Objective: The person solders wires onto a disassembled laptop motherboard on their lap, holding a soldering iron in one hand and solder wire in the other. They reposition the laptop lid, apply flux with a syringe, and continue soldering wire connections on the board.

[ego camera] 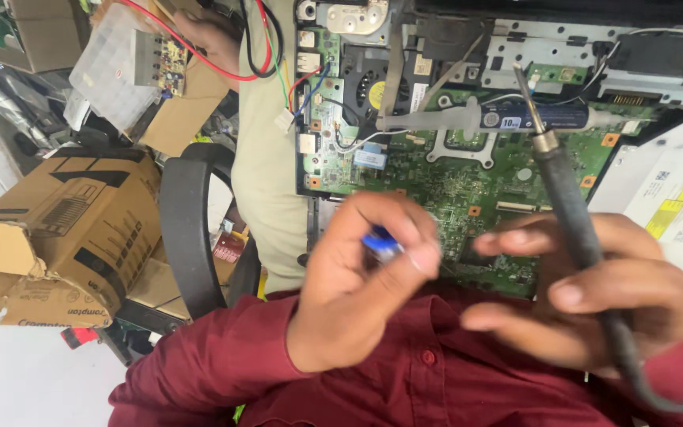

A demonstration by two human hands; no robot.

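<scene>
A black curved office chair back stands well left of the fingers, beside brown printed cardboard boxes on pale white floor.

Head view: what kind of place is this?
Likely an electronics repair bench: an opened laptop's green motherboard, a soldering iron in the right hand, cardboard boxes and loose wired boards around.

Matt green circuit board, dull black probe with perhaps metal tip, brown cardboard box
</scene>
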